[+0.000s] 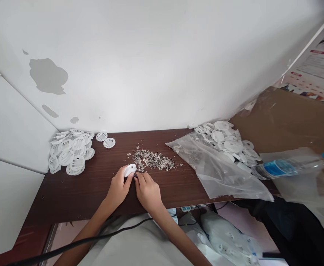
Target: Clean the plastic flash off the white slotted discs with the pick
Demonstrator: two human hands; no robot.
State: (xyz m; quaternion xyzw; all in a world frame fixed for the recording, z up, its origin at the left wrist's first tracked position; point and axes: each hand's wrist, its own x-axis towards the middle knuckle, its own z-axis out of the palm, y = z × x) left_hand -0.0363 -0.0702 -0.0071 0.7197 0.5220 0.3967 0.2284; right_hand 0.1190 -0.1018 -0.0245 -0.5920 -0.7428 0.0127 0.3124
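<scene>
I have the left hand (119, 186) grasping a white disc (129, 170) between thumb and fingers, at the near edge of the heap of flecks (153, 160) on the brown table (87, 195). The right hand (149, 190) is bunched close against the disc, its fingertips drawn together by a small dark bit (135, 175); I cannot tell whether they pinch it or only press. I judge the step in hand to be close finger work on this one disc. As I read it, the next move calls for a steady left grip and small, light motions from the right fingertips. Slotted discs (66, 157) lie piled to the left, more white discs (232, 146) by the clear bag (215, 179) on the right
</scene>
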